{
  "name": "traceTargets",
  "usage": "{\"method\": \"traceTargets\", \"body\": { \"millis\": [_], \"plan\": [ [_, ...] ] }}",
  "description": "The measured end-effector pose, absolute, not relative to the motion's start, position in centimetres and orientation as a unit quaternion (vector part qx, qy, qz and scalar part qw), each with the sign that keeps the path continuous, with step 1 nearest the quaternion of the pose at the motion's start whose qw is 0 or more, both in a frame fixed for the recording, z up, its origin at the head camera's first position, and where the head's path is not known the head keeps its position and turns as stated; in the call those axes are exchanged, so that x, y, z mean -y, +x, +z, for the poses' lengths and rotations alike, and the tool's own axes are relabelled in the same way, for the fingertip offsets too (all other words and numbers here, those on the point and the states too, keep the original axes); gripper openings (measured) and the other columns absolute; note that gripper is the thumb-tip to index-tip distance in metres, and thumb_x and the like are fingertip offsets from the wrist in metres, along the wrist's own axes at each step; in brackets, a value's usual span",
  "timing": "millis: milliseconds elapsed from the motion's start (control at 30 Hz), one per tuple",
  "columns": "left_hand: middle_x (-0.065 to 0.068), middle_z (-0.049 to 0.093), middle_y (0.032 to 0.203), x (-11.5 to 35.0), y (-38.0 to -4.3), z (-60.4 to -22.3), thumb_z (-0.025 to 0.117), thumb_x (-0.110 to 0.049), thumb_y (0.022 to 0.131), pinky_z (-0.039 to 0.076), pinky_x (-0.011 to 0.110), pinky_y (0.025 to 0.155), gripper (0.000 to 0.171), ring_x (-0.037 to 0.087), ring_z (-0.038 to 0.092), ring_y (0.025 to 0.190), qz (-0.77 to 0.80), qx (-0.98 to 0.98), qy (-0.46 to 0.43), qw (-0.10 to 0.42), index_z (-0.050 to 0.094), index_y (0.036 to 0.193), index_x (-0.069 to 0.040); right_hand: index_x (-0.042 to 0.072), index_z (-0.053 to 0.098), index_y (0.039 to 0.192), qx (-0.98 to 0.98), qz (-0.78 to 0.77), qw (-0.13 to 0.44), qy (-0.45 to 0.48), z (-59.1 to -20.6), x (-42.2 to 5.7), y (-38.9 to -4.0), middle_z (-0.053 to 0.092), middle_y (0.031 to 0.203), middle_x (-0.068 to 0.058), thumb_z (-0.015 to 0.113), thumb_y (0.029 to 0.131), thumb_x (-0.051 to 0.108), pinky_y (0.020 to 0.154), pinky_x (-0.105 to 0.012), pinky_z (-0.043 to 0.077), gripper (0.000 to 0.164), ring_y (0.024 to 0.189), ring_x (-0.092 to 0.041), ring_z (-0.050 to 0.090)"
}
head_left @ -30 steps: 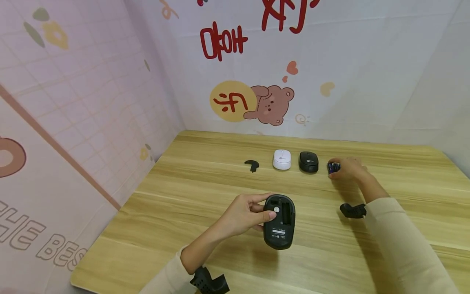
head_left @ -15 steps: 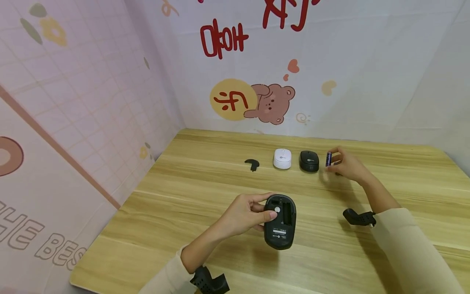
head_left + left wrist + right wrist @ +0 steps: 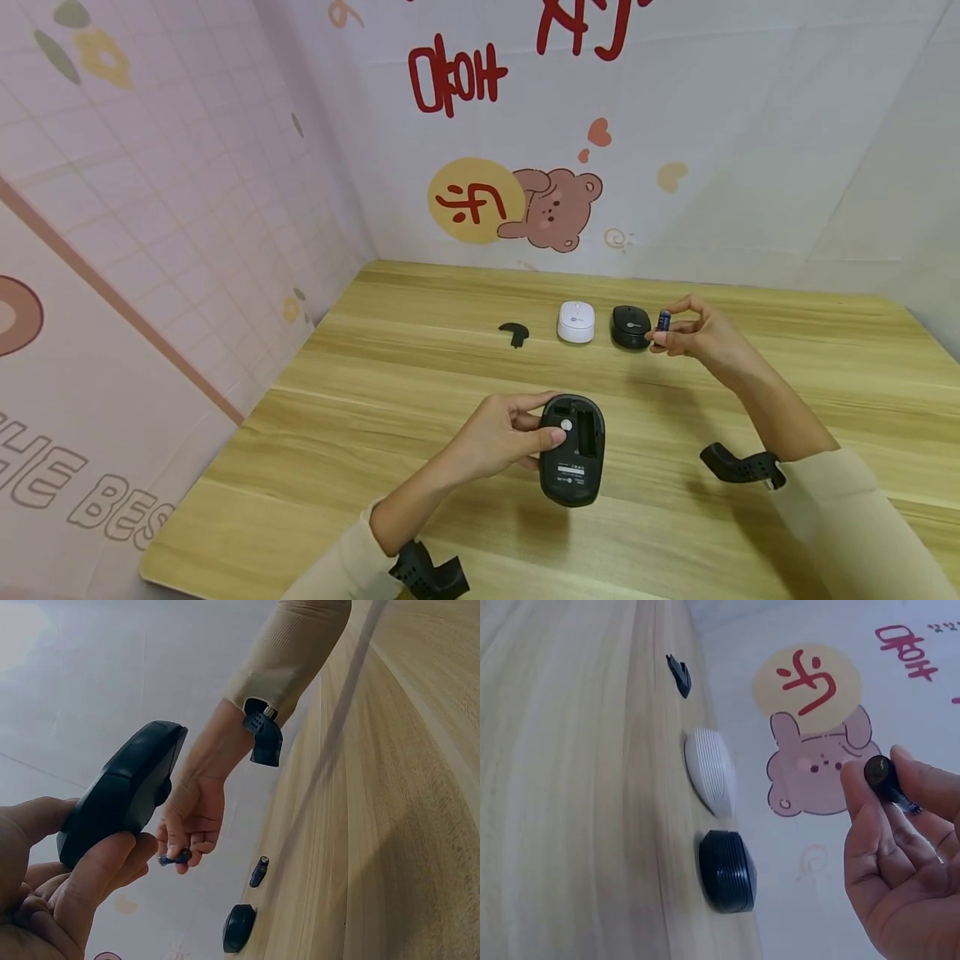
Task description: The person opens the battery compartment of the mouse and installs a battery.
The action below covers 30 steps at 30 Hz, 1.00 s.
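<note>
Left hand point(image 3: 498, 437) gripped an upturned black plastic mouse point(image 3: 572, 451) above the wooden table point(image 3: 405, 392); battery bay open, underside label too small to read. Right hand point(image 3: 701, 337) pinched a small dark cylindrical battery point(image 3: 663, 321) aloft, beside a second black mouse point(image 3: 630, 327) and a white mouse point(image 3: 576, 322).

wooden table point(image 3: 420, 375) bears white mouse point(image 3: 576, 322), black mouse point(image 3: 630, 327), cover point(image 3: 514, 334).

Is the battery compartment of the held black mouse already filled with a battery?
No, the black mouse shows an empty slot; the right hand pinches the battery.
</note>
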<state>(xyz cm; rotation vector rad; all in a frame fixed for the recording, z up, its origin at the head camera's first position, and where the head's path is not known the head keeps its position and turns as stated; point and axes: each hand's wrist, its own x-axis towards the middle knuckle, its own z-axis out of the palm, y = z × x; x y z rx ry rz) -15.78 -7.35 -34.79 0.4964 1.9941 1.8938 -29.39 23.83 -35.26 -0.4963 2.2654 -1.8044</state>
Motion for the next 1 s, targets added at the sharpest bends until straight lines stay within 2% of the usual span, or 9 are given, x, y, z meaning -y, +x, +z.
{"method": "traceTargets", "body": {
  "millis": [67, 200, 433, 567, 767, 1000],
  "plan": [
    [0.017, 0.067, 0.098, 7.3, -15.8, -34.8, 0.066, -0.004, 0.085, 0.057, 0.045, 0.062, 0.044, 0.023, 0.067, 0.080, 0.668, -0.702, 0.175, 0.173, 0.056, 0.128, -0.009, 0.000, 0.034, 0.116, -0.746, -0.636, 0.102, -0.169, -35.0, -23.5, -29.0, 0.069, 0.089, -0.005, 0.058, 0.091, 0.003, 0.063, -0.025, 0.052, 0.035, 0.078, -0.018, 0.067],
    [0.017, 0.067, 0.098, 7.3, -15.9, -34.8, 0.066, -0.004, 0.085, 0.057, 0.043, 0.062, 0.044, 0.023, 0.067, 0.080, 0.667, -0.703, 0.174, 0.172, 0.056, 0.128, -0.008, 0.004, 0.040, 0.111, -0.735, -0.655, 0.087, -0.157, -34.5, -22.6, -28.2, 0.069, 0.087, -0.001, 0.062, 0.088, 0.005, 0.062, -0.025, 0.053, 0.032, 0.075, -0.018, 0.067],
    [0.016, 0.068, 0.098, 7.2, -15.9, -34.7, 0.066, -0.004, 0.085, 0.056, 0.047, 0.063, 0.045, 0.022, 0.067, 0.080, 0.666, -0.705, 0.173, 0.172, 0.056, 0.128, -0.008, 0.001, 0.048, 0.099, -0.755, -0.637, 0.029, -0.153, -33.1, -20.7, -26.4, 0.061, 0.093, 0.000, 0.067, 0.085, 0.007, 0.061, -0.025, 0.055, 0.024, 0.070, -0.018, 0.066],
    [0.016, 0.067, 0.099, 7.2, -15.9, -34.6, 0.066, -0.004, 0.085, 0.055, 0.050, 0.064, 0.045, 0.022, 0.067, 0.081, 0.664, -0.706, 0.175, 0.174, 0.055, 0.129, -0.008, 0.002, 0.054, 0.093, -0.761, -0.631, 0.000, -0.155, -32.3, -19.7, -25.4, 0.063, 0.094, 0.001, 0.069, 0.083, 0.006, 0.061, -0.026, 0.056, 0.018, 0.065, -0.015, 0.063],
    [0.016, 0.067, 0.100, 7.1, -15.9, -34.5, 0.066, -0.005, 0.085, 0.056, 0.048, 0.064, 0.045, 0.022, 0.067, 0.081, 0.663, -0.706, 0.176, 0.177, 0.055, 0.129, -0.009, 0.004, 0.060, 0.087, -0.760, -0.629, -0.027, -0.162, -31.4, -18.6, -24.0, 0.065, 0.086, 0.004, 0.070, 0.081, 0.004, 0.061, -0.023, 0.055, 0.011, 0.065, -0.012, 0.063],
    [0.016, 0.067, 0.099, 7.0, -15.9, -34.5, 0.066, -0.005, 0.085, 0.057, 0.043, 0.062, 0.045, 0.022, 0.067, 0.080, 0.660, -0.709, 0.175, 0.176, 0.055, 0.129, -0.009, 0.008, 0.066, 0.087, -0.799, -0.579, -0.048, -0.154, -30.6, -18.1, -22.8, 0.065, 0.074, 0.007, 0.072, 0.081, 0.014, 0.065, -0.020, 0.051, 0.010, 0.064, -0.011, 0.060]
  ]
}}
